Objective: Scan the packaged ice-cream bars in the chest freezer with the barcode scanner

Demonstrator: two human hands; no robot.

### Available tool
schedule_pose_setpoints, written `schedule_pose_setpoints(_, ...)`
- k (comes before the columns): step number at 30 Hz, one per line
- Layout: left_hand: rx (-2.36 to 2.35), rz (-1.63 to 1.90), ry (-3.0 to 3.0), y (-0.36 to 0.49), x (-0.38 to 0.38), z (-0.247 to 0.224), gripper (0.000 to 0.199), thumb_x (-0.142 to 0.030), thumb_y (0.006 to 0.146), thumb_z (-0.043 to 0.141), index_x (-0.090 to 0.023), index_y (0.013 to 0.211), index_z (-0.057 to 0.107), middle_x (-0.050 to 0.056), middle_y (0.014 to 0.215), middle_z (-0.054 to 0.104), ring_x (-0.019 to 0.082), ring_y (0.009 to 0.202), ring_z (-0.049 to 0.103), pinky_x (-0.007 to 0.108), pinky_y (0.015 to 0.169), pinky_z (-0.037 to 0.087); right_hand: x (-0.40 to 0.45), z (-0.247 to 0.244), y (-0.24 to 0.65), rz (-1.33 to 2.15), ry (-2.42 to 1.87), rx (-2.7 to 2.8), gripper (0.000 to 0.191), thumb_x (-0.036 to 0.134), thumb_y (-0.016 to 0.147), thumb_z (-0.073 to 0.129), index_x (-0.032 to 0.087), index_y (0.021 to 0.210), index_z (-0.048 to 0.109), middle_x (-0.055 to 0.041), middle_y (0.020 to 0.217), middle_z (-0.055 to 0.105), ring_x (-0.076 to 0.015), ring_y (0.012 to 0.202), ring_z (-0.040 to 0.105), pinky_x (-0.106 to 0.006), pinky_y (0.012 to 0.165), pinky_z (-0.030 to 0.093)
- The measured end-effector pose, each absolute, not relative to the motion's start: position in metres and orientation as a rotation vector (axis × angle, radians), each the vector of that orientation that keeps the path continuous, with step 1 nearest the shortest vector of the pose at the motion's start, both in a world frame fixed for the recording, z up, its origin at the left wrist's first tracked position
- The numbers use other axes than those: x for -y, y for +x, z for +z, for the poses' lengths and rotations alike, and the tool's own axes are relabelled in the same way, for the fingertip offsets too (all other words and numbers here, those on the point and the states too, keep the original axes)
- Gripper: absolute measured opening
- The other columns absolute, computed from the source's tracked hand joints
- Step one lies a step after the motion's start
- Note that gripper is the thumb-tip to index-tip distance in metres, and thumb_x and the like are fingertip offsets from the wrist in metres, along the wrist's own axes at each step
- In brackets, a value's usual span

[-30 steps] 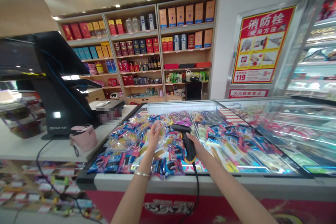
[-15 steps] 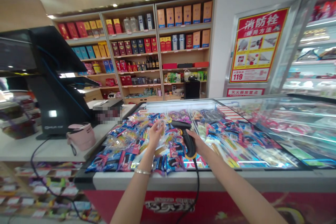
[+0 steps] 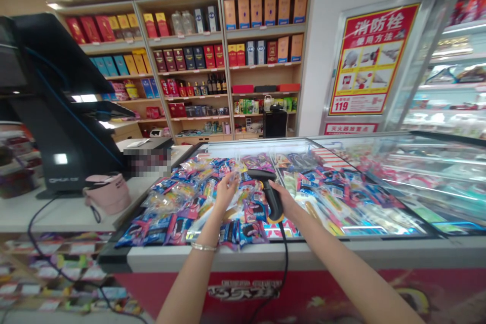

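My right hand (image 3: 283, 196) is wrapped around the grip of a black barcode scanner (image 3: 272, 197) with yellow trim, its head turned left. A dark cable (image 3: 284, 253) runs down from its base. Just left of the scanner head, my left hand (image 3: 227, 188) pinches a small clear plastic packet (image 3: 236, 176); its contents are too small to make out. Both hands are above a spread of blue, pink and clear snack packets (image 3: 167, 200) lying on the glass top of a chest freezer (image 3: 174, 254). A bracelet circles my left wrist.
A black checkout terminal (image 3: 68, 126) and a pink pouch (image 3: 108, 193) stand on the white counter (image 3: 56, 217) at left. More packages show through the freezer glass at right. Behind are shelves of boxes and bottles (image 3: 190, 63) and a red fire-hydrant sign (image 3: 374, 61).
The view has shifted slightly, so the terminal and pouch appear further left. Both hands keep their holds on the packet and the scanner, with little movement between them.
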State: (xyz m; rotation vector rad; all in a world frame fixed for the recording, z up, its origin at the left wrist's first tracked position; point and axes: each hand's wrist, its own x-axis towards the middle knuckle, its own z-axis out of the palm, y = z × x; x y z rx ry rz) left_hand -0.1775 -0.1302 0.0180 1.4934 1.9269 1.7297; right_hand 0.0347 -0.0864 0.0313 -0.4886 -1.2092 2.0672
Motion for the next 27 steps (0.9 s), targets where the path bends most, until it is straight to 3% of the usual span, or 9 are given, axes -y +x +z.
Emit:
schedule_pose_setpoints(17, -1.901, 1.812, 1.445, -0.172, 0.135, 0.024, 0.037, -0.027, 0.074, 0.059, -0.018, 0.108, 0.067, 0.008, 0.103, 0.071, 0.021, 0.089, 0.064, 0.034, 0.086, 0.047, 0.086, 0.030, 0.037, 2.050, -0.457, 1.236, 0.030, 0.042, 0.079, 0.061, 0.013, 0.072, 0.064, -0.0073, 0.055, 0.066, -0.0150, 0.048, 0.062, -0.023, 0.049, 0.049)
schedule_pose_setpoints(27, -2.016, 1.805, 1.462, -0.169, 0.140, 0.028, 0.045, -0.037, 0.083, 0.051, -0.018, 0.123, 0.058, 0.009, 0.102, 0.069, 0.020, 0.085, 0.064, 0.031, 0.078, 0.046, 0.091, 0.037, 0.038, 2.078, -0.485, 1.141, 0.030, 0.038, 0.082, 0.055, 0.012, 0.073, 0.065, -0.0078, 0.053, 0.065, -0.0155, 0.047, 0.061, -0.022, 0.045, 0.047)
